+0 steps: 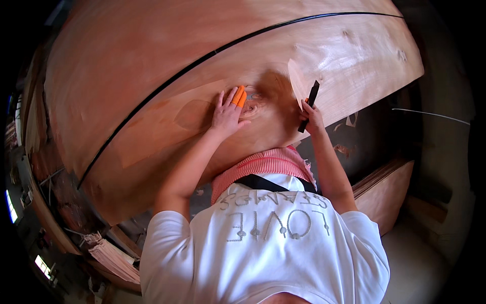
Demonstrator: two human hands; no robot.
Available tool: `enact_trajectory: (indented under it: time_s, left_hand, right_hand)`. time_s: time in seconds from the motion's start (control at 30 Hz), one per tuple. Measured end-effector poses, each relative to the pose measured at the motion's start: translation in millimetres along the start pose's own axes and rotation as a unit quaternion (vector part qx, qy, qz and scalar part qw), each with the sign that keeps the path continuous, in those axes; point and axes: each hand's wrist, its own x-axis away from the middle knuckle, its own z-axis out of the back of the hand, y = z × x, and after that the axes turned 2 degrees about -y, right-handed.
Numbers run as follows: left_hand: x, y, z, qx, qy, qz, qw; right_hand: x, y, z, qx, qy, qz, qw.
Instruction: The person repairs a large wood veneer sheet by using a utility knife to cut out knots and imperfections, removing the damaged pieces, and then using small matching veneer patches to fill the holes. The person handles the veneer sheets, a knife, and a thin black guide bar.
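Note:
A large sheet of reddish wood veneer (167, 66) lies in front of me. My left hand (229, 114) rests flat on it with the fingers stretched out, and orange finger covers (239, 96) sit on two of the fingers. Just right of that hand is a dark knot (250, 109) in the wood. My right hand (313, 117), near the sheet's front edge, is closed round what looks like a black utility knife (314, 92); no blade can be made out. A pale, pointed veneer piece (295, 81) stands out beside it, its lower end by my fingers.
A long black strip (202, 60) curves across the sheet beyond my hands. Stacked wood sheets (387, 192) stand low at the right, and a bundle of thin veneer strips (114, 258) lies at the lower left. Veneer scraps (344, 150) are below the front edge.

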Motion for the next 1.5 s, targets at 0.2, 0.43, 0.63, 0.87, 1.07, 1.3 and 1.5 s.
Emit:
enact_trajectory:
  time_s: [0.2, 0.43, 0.63, 0.87, 1.07, 1.3, 1.5]
  left_hand:
    - [-13, -4, -4, 0.023, 0.140, -0.070, 0.987]
    - [26, 44, 41, 0.161, 0.076, -0.169, 0.969]
    - [102, -80, 33, -0.094, 0.094, 0.240, 0.962]
    - [198, -67, 40, -0.097, -0.026, 0.269, 0.958]
    - [229, -47, 44, -0.062, 0.045, 0.194, 0.978]
    - [112, -23, 21, 0.037, 0.121, 0.153, 0.980]
    - [81, -4, -14, 0.034, 0.111, 0.189, 0.975]
  right_hand:
    - [5, -6, 16, -0.077, 0.005, 0.001, 0.997]
    - [4, -16, 11, 0.041, -0.041, 0.023, 0.998]
    - [16, -18, -18, 0.196, -0.043, 0.014, 0.980]
    - [0, -6, -54, 0.372, -0.114, 0.021, 0.921]
    - [-34, 7, -75, 0.469, -0.201, 0.107, 0.853]
    - [-56, 5, -95, 0.602, -0.211, 0.162, 0.753]
    - [-50, -1, -109, 0.633, -0.189, 0.113, 0.742]
